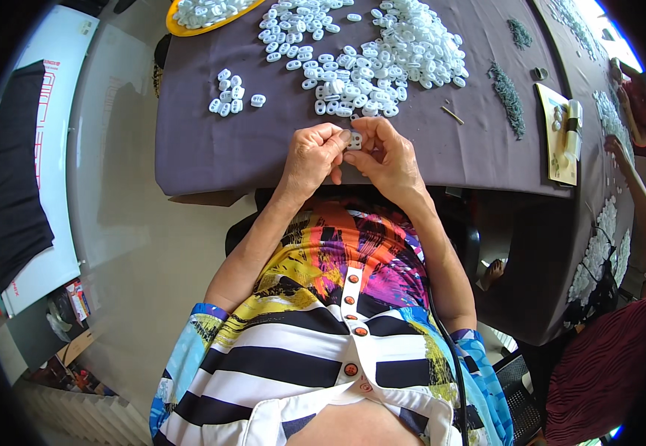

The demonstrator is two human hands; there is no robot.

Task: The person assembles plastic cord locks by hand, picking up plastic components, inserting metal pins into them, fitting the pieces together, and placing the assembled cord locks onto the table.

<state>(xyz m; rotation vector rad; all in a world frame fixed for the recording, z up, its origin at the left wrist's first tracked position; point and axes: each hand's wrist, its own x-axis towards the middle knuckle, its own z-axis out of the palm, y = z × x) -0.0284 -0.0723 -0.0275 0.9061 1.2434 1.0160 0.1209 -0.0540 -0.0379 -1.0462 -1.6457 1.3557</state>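
At the table's near edge my left hand (312, 157) and my right hand (390, 158) meet, fingers closed in a pinch. Between their fingertips they hold a small white plastic piece (355, 141) with dark holes; the fingers cover part of it. Just beyond the hands spreads a large pile of white oval plastic pieces (420, 48), each with two holes. Left of that pile lies a small group of similar white pieces (226, 95), with one single piece (258, 100) slightly apart.
A yellow tray (182, 30) of white pieces stands at the far left of the dark-covered table (219, 160). Heaps of small grey-green parts (507, 100), a thin stick (453, 114) and a cream board (553, 149) lie to the right. Another person's arm (631, 175) reaches over the neighbouring table.
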